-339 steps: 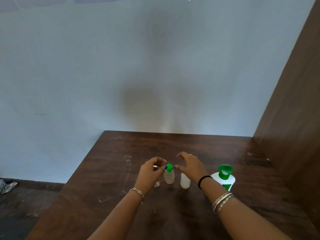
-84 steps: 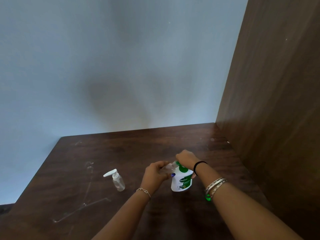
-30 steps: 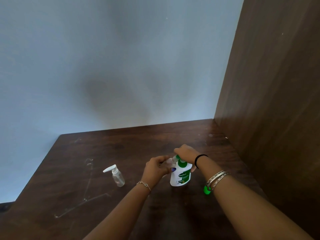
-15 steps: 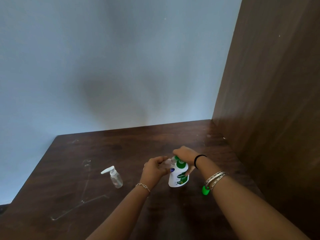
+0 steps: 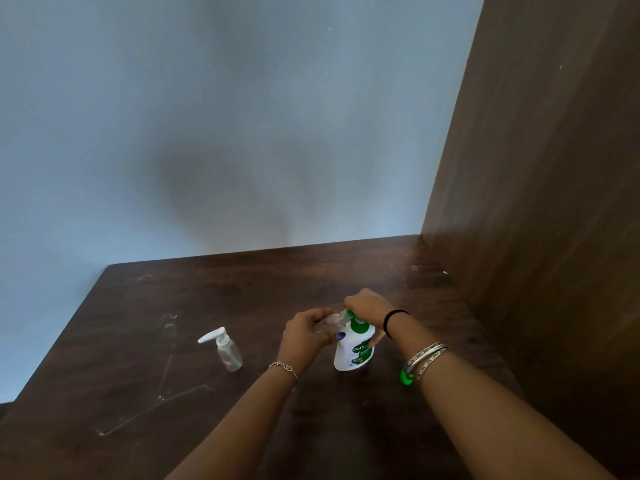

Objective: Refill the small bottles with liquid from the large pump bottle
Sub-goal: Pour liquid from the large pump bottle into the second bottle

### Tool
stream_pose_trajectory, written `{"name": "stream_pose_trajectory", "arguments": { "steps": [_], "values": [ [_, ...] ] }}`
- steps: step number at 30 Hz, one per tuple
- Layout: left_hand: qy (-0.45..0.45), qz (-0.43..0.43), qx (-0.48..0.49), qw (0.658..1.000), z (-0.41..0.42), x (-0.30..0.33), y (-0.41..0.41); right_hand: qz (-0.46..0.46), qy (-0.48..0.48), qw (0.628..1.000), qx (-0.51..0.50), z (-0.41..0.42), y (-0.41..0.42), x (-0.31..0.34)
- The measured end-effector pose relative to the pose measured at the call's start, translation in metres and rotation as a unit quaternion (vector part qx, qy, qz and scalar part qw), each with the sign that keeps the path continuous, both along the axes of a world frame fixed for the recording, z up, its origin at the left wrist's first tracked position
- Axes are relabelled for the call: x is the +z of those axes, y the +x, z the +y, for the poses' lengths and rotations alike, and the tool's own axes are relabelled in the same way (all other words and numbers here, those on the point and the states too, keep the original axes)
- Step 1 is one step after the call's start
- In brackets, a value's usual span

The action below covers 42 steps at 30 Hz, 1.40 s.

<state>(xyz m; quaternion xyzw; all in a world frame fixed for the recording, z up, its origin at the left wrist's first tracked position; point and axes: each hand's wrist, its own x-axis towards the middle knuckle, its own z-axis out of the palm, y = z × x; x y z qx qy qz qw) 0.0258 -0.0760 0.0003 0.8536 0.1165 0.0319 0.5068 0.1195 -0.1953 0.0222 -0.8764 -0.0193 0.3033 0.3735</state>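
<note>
Two hands work at the pump bottle, upright mid-table: our right hand presses its green head. Our left hand grips a small bottle tilted to the spout, presumably catching liquid; another waits leftward.

Dark wooden table — scuffed with pale marks, blue-grey wall behind, brown wooden panel at right
</note>
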Motion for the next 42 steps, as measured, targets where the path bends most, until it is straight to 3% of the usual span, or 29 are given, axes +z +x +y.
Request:
{"name": "stream_pose_trajectory", "arguments": {
  "steps": [4, 8, 14, 21, 28, 35, 40, 42],
  "values": [
    [0.002, -0.005, -0.003, 1.0, 0.002, -0.002, -0.001, -0.066, -0.044, 0.997, 0.002, 0.005, 0.0, -0.01],
    [-0.007, 0.0, -0.006, 1.0, 0.002, -0.002, 0.001, -0.002, -0.002, 1.0, 0.024, 0.0, 0.004, -0.002],
    [0.005, 0.001, -0.003, 1.0, 0.005, -0.002, 0.0, -0.103, -0.029, 0.994, -0.037, 0.006, -0.002, -0.014],
    [-0.004, -0.001, -0.008, 1.0, 0.003, -0.001, 0.002, 0.018, 0.018, 1.0, 0.009, -0.001, 0.002, 0.005],
    [0.005, -0.003, -0.005, 1.0, 0.004, -0.002, 0.003, -0.066, -0.039, 0.997, -0.026, 0.006, -0.002, -0.007],
    [-0.001, 0.005, -0.006, 1.0, 0.003, -0.001, 0.004, 0.055, 0.024, 0.998, 0.002, -0.002, -0.002, 0.01],
    [0.005, 0.008, -0.004, 1.0, 0.005, -0.003, 0.004, -0.047, -0.03, 0.998, -0.018, 0.004, -0.007, 0.0],
    [0.006, 0.01, -0.007, 1.0, 0.005, -0.002, 0.003, -0.039, -0.026, 0.999, -0.017, 0.004, -0.009, 0.003]
  ]
}}
